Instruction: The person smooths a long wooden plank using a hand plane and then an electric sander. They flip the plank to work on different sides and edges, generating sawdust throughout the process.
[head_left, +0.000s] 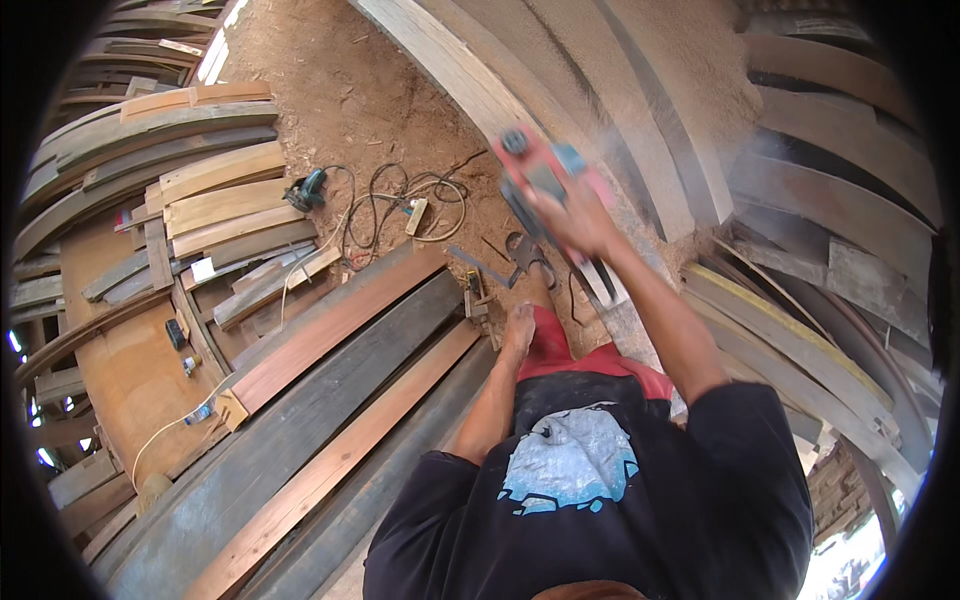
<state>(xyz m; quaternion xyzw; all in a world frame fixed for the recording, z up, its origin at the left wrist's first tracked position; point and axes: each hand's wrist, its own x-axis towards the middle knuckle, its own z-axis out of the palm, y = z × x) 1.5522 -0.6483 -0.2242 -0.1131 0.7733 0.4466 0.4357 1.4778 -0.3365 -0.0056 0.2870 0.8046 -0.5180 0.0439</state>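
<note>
My right hand is closed on the handle of a red and dark electric hand planer, blurred by motion. The planer lies over a long pale wooden plank that runs from the top of the view down beside my legs. Dust hangs in the air to its right. My left hand rests at my knee, over the red shorts; its fingers are partly hidden, and no tool shows in it. A sandalled foot is on the ground just below the planer.
Stacked boards fill the lower left, with more timber at right. A teal power tool, tangled cables and a metal square lie on the sawdust-covered ground. Dusty planks stand beyond the planer.
</note>
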